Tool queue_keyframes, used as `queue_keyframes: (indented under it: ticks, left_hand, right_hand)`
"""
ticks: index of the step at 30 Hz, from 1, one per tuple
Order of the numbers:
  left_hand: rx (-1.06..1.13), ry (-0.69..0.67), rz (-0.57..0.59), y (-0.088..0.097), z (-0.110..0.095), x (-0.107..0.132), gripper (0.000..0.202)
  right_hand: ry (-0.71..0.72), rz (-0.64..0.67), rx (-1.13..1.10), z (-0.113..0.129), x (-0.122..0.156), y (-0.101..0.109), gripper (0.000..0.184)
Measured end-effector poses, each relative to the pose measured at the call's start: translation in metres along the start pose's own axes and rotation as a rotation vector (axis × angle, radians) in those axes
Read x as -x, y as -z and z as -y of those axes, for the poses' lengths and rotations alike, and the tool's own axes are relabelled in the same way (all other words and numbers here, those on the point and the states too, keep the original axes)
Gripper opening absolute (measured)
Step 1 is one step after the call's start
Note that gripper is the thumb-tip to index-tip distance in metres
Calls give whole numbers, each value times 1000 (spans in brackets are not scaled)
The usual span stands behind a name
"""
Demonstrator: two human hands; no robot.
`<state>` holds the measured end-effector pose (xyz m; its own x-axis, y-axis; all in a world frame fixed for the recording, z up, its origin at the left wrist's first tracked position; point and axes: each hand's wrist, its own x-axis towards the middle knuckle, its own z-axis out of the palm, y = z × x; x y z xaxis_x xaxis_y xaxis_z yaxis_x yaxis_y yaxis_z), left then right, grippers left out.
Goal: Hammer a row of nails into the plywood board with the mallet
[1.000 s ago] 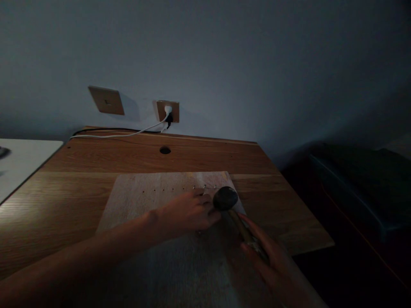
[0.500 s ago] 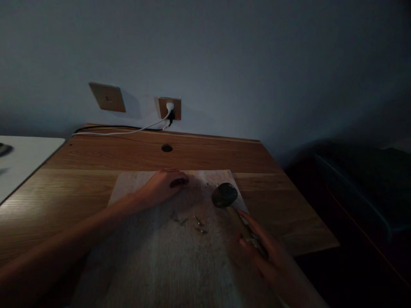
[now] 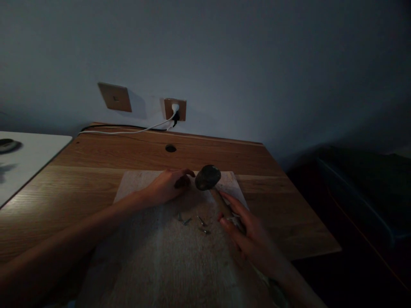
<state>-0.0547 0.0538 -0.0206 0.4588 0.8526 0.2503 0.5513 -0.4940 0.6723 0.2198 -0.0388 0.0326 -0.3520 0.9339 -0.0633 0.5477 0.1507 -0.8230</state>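
Observation:
My right hand (image 3: 241,224) is closed round the wooden handle of a mallet (image 3: 208,177) with a dark, rounded head. The mallet head is raised over the far part of a pale wooden board (image 3: 154,256), close to my left fingers. My left hand (image 3: 170,185) rests at the board's far side, its fingers curled in together. Whatever those fingertips pinch, if anything, is hidden in shadow. Several small metal pieces that look like screws or nails (image 3: 201,221) lie loose on the board, nearer to me than both the mallet head and my left hand.
Under the board is a brown wooden desk (image 3: 272,201) with a round cable hole (image 3: 170,148). White and black cables (image 3: 128,131) run along its back edge to a wall socket (image 3: 181,109). A white surface (image 3: 35,154) adjoins on the left. Dark furniture (image 3: 359,192) stands at right.
The mallet in my right hand has moved left and away from me, towards my left hand. My left hand keeps its place on the board. The view has shifted slightly.

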Motion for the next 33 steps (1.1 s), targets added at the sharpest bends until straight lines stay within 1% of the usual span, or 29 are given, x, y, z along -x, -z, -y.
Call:
queue_keyframes:
  ticks: [3,6,10,13,16,18,20,22,24,26,28,30,32,33]
  left_hand:
    - [23,19,-8,0,0,0,46]
    - [18,17,-32,-1,1,0,50]
    - [53,33,-15,-2,2,-1,54]
    - [47,43,-10,0,0,-2,50]
    - [-41,34,-12,9,-6,4,35]
    - [-133,-35,10,17,-13,15,27]
    - [-214,-171,91,24,-24,29,20]
    - [-281,-306,200,26,-34,45,14]
    - [-328,-404,240,25,-44,59,19]
    - [-389,-473,240,22,-49,67,23]
    - [-469,-521,240,20,-51,71,23]
    - [-513,-540,226,20,-48,69,23]
    - [-461,-494,182,22,-41,63,24]
    - [-395,-432,139,22,-35,58,24]
  right_hand:
    - [28,28,31,0,-7,-6,57]
    - [54,48,74,0,-9,-9,55]
    - [53,44,86,2,-9,-12,55]
    - [32,62,78,1,-7,-13,55]
    - [21,60,70,-2,1,-9,56]
    - [1,60,73,-7,11,-5,57]
    - [-30,75,85,-14,22,-1,58]
    - [-65,100,103,-20,31,3,59]
    - [-94,119,117,-24,37,4,60]
    - [-112,116,120,-26,39,4,62]
    - [-119,108,111,-26,39,2,62]
    - [-117,110,100,-26,38,1,61]
    - [-106,115,94,-26,37,1,61]
    - [-102,116,92,-26,37,1,62]
